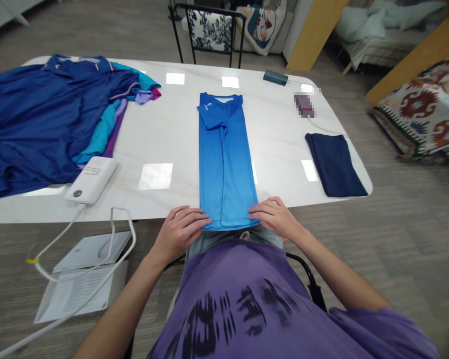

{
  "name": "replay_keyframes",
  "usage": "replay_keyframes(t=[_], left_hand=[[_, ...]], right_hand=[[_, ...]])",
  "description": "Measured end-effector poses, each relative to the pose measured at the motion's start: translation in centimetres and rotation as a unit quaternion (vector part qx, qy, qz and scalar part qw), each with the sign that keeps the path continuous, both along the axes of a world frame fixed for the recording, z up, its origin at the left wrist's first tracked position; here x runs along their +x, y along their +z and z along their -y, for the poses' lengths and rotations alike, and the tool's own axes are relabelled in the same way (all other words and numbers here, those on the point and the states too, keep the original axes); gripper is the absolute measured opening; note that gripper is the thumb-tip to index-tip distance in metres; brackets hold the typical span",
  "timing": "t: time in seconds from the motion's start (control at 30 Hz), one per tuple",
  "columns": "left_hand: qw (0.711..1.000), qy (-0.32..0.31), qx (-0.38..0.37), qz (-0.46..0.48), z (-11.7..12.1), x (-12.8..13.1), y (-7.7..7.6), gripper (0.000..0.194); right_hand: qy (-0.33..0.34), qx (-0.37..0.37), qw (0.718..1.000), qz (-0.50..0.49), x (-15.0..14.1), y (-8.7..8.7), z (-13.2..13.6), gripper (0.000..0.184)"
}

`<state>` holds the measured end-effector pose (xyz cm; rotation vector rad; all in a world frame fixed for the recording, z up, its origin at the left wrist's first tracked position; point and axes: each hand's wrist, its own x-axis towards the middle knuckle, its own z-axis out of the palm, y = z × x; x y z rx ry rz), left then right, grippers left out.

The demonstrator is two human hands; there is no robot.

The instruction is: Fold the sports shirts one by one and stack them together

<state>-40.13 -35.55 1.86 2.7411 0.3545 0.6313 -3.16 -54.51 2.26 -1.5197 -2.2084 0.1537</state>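
A blue T-shirt (230,164), folded into a long narrow strip, lies on the white table with its collar at the far end and a sleeve turned in near the top. Its lighter blue hem reaches over the table's near edge. My left hand (183,229) holds the hem's left corner, fingers on top and the thumb out of sight beneath. At the right corner my right hand (275,217) grips the hem in the same way.
On the white table (164,134) lie a pile of shirts (52,114), a white corded device (92,180), a folded navy cloth (335,164), a dark green case (275,77) and a blurred phone-like item (304,105). A chair (211,32) stands beyond; an open box (84,274) sits below left.
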Motion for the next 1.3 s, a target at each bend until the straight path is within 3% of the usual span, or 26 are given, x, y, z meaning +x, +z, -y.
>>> replay_keyframes(t=[0.1,0.2,0.3,0.4,0.5,0.6,0.7,0.8,0.87,0.97,1.07,1.13,1.3], left_hand=[[0.995,-0.014,-0.097,0.037,2.9,-0.1,2.8,0.038],[0.974,-0.045,-0.212,0.059,5.6,-0.7,6.6,0.049],[0.965,-0.05,-0.249,0.069,6.0,-0.3,10.5,0.056],[0.967,0.039,-0.225,0.114,2.5,2.7,13.3,0.039],[0.947,0.158,-0.207,0.186,-4.8,8.1,14.2,0.014],[0.925,0.183,-0.239,0.23,-14.7,14.7,13.1,0.026],[0.929,0.221,-0.24,0.175,-23.9,20.6,10.6,0.026],[0.93,0.28,-0.21,0.113,-28.9,24.5,7.6,0.031],[0.935,0.297,-0.174,0.085,-29.4,25.8,5.6,0.049],[0.965,0.248,-0.086,0.002,-27.1,26.2,3.3,0.062],[0.979,0.183,-0.054,-0.069,-24.5,25.9,1.6,0.068],[0.975,0.178,-0.068,-0.111,-23.6,25.8,0.7,0.073],[0.967,0.183,-0.108,-0.141,-24.7,25.7,0.2,0.073]], right_hand=[[0.045,-0.057,0.993,-0.091,-0.4,2.9,2.5,0.027],[0.105,-0.149,0.963,-0.199,-0.8,7.0,5.0,0.029],[0.124,-0.165,0.944,-0.259,-0.3,11.5,5.1,0.028],[0.039,-0.12,0.953,-0.274,1.5,15.2,0.9,0.023],[-0.075,-0.068,0.951,-0.293,4.8,16.6,-7.3,0.016],[-0.12,-0.049,0.936,-0.328,9.1,15.2,-18.1,0.024],[-0.169,-0.048,0.933,-0.314,13.3,11.5,-28.4,0.028],[-0.249,-0.053,0.94,-0.226,16.0,6.8,-35.2,0.039],[-0.296,-0.046,0.943,-0.147,16.3,4.1,-36.9,0.054],[-0.283,-0.053,0.956,-0.05,14.8,1.8,-36.1,0.067],[-0.241,-0.106,0.965,0.005,12.4,1.2,-34.0,0.072],[-0.239,-0.137,0.961,0.024,11.1,1.2,-33.0,0.076],[-0.27,-0.136,0.953,0.037,10.8,1.0,-32.7,0.08]])
